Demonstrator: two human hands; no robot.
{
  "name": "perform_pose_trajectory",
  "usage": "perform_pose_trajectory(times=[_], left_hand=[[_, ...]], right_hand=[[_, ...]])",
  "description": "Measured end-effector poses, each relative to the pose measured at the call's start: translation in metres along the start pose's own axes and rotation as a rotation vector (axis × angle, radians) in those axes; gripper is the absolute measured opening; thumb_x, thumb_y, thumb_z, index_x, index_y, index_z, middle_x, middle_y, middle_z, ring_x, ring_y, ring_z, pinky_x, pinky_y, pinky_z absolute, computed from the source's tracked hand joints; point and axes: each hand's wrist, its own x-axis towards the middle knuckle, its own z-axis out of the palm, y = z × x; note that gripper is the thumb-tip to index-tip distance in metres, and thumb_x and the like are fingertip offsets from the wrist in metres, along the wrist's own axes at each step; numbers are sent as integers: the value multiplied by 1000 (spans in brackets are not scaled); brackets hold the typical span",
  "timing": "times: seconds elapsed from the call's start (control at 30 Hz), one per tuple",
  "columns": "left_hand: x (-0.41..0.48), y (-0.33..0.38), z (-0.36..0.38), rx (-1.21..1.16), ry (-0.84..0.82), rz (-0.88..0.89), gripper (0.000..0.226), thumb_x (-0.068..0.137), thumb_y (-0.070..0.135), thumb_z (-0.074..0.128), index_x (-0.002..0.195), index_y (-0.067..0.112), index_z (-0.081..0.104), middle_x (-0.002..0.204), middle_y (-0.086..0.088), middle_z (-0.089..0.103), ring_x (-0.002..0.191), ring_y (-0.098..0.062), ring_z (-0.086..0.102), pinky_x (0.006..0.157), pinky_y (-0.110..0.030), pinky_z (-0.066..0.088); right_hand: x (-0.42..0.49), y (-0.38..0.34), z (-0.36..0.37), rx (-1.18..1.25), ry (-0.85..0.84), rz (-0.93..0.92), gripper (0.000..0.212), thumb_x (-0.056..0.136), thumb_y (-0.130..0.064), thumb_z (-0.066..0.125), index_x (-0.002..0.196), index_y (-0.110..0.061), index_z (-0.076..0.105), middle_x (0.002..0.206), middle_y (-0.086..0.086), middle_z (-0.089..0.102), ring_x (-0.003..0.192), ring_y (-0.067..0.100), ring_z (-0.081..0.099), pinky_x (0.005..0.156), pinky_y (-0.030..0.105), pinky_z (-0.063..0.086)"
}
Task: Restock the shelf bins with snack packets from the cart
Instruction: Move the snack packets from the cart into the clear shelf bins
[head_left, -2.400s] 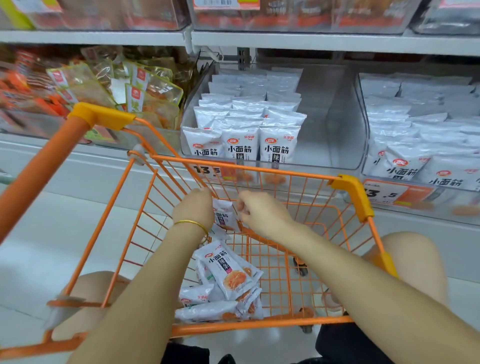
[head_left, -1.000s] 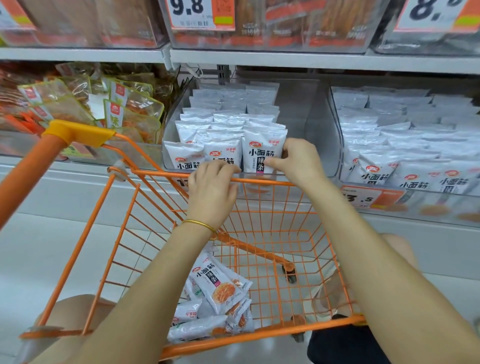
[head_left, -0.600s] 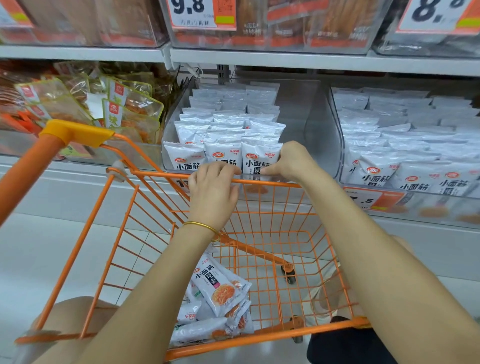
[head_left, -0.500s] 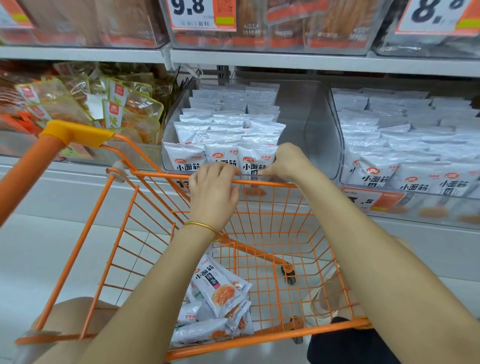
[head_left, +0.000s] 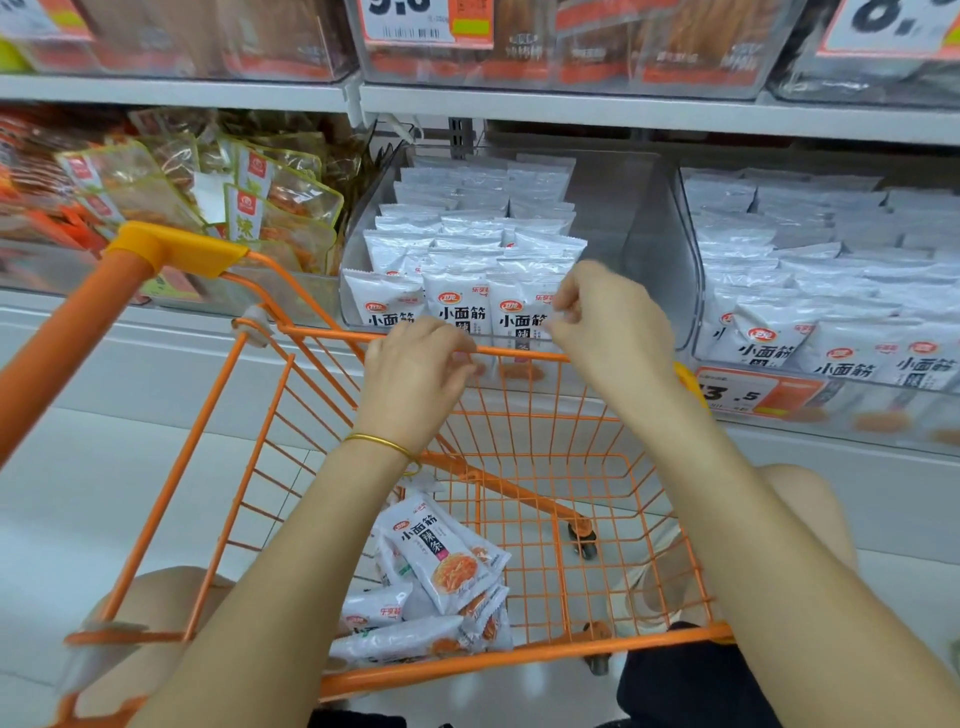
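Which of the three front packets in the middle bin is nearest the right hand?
The rightmost packet: the right hand hovers at its right edge; the middle packet and left packet stand farther.

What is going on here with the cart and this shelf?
A person crouching behind an orange wire cart is restocking a clear plastic shelf bin with white snack packets. The left hand curls its fingers over the cart's front rim. The right hand hovers by the bin's front row, fingers loosely curled, holding nothing. The bin's right part is bare, and several loose packets lie in the cart's bottom.
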Motion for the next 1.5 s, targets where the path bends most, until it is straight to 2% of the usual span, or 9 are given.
perform_pose_trajectory(times=[0.17,0.3,0.47,0.6,0.77,0.87,1.13,1.3,1.5], left_hand=[[-6,-13,-12,-33,-28,112,16,80,12,67,90,25,68,91,5,62,90,-21,54,84,-39,44],[-15,-22,-2,-48,71,43,16,80,7,63,92,16,68,91,-3,65,92,-25,55,86,-32,39],[-15,-30,10,-35,51,-11,15,82,5,62,91,14,70,91,-2,67,90,-26,56,81,-29,38],[-14,-29,11,-34,-36,-27,13,84,12,62,94,17,70,93,0,67,93,-25,54,83,-38,44],[-14,-26,11,-50,-57,-50,12,85,15,63,95,18,69,93,1,67,94,-23,52,84,-36,43],[-14,-26,12,-50,-71,-61,11,86,17,62,95,19,69,94,1,66,95,-22,51,84,-34,42],[-12,-13,7,-251,-81,-86,21,87,42,57,91,25,69,91,10,66,93,-15,54,82,-31,44],[-6,10,4,-444,-141,-82,16,88,26,62,95,12,66,79,11,58,75,-5,52,64,-11,38],[11,36,-4,-616,-51,-127,9,89,15,60,82,11,60,71,9,53,66,0,48,58,-11,36]], right_hand=[[-24,-22,61,-160,-770,-253,18,89,-27,61,97,-12,65,74,-4,58,78,19,58,71,31,49],[-35,-12,136,-109,-1042,-128,32,92,-28,57,101,2,59,93,19,66,72,26,57,52,27,44],[-45,-8,181,-148,-794,-313,70,80,-48,66,132,-10,39,127,9,50,112,27,52,84,40,49],[-47,-13,203,-165,-789,-389,74,81,-60,57,135,-16,35,134,9,45,117,30,51,83,40,49],[-45,-28,188,-324,-641,-492,23,97,-11,42,118,-6,50,114,14,57,103,33,57,69,36,43],[-39,-21,174,-390,-591,-493,24,92,5,43,111,-6,52,105,13,61,97,32,60,64,37,45],[-14,15,84,178,-665,-215,22,99,-20,43,92,-6,58,90,10,61,86,24,57,69,31,44],[-19,32,34,625,-681,10,16,99,-22,44,96,-17,59,95,9,69,86,23,66,82,41,53],[-26,40,11,825,-710,94,20,88,-15,64,107,-20,61,98,1,73,84,16,70,72,32,57]])
